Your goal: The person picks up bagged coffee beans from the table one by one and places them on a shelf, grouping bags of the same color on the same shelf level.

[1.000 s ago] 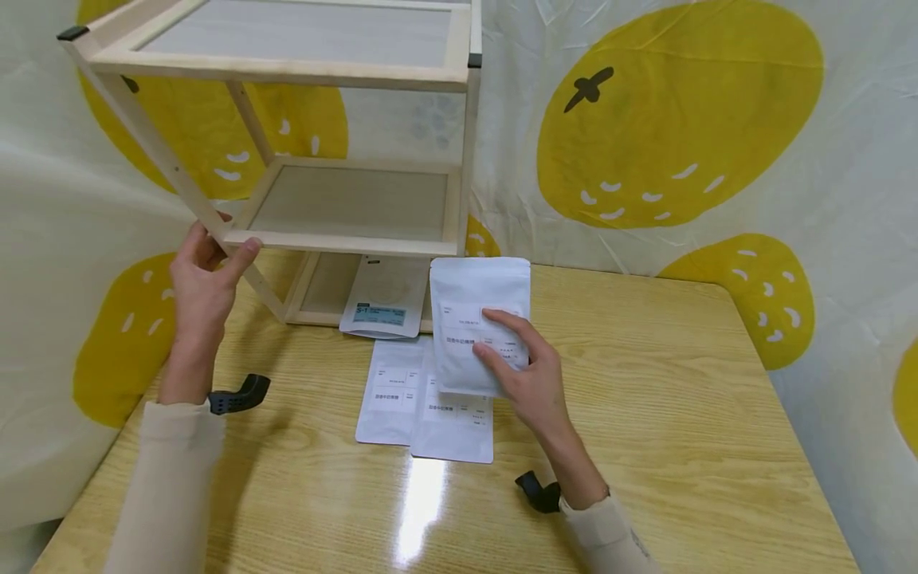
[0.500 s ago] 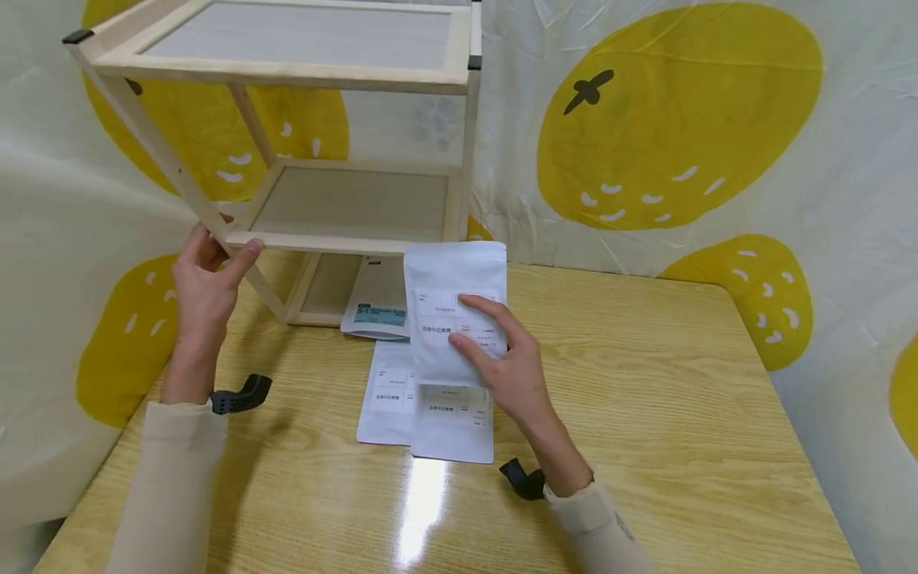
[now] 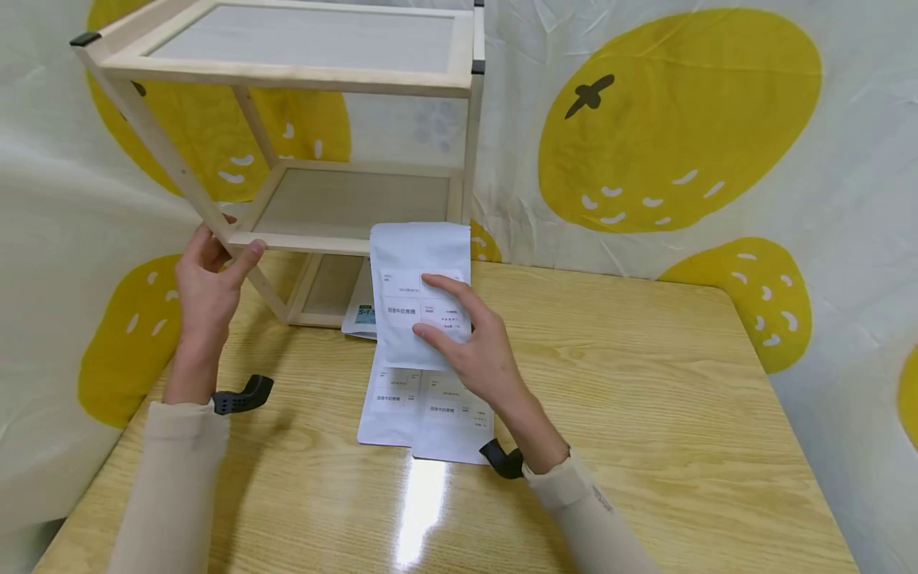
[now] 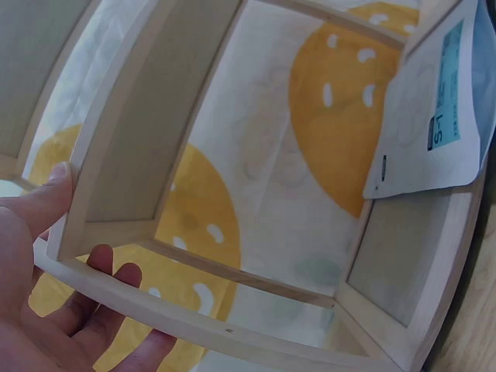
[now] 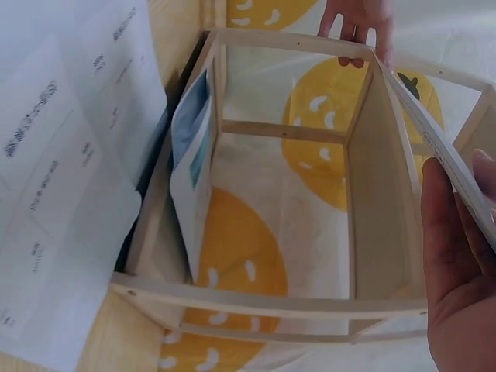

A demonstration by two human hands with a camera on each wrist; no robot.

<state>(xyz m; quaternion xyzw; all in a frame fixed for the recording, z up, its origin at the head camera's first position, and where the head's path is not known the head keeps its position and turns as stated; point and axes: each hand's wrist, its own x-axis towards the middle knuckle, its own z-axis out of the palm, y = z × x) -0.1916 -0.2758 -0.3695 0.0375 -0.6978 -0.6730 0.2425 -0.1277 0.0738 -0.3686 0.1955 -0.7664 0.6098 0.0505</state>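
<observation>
My left hand (image 3: 208, 287) grips the left front corner of the wooden shelf rack (image 3: 294, 78), thumb on the middle shelf's front rail and fingers behind the post. In the right hand (image 3: 484, 347), a flat white pouch (image 3: 409, 251) with a printed label is pinched between thumb and fingers. It is held up before the middle shelf's front rail, and the right wrist view shows it edge-on. Below it, two similar pouches, one left (image 3: 383, 426) and one right (image 3: 448, 442), overlap on the table. A teal-labelled pouch (image 4: 422, 124) leans on the bottom shelf, partly hidden in the head view.
The rack's top shelf (image 3: 308, 40) and posts overhang the work area. A wood-grain table (image 3: 645, 414) spreads to the right. Behind hangs a white cloth (image 3: 509, 143) with large yellow fruit prints. Each wrist wears a black bracket (image 3: 244, 395).
My right hand has carried the white pouch left and slightly up, now covering much of the teal-labelled pouch. The left hand keeps its hold on the rack.
</observation>
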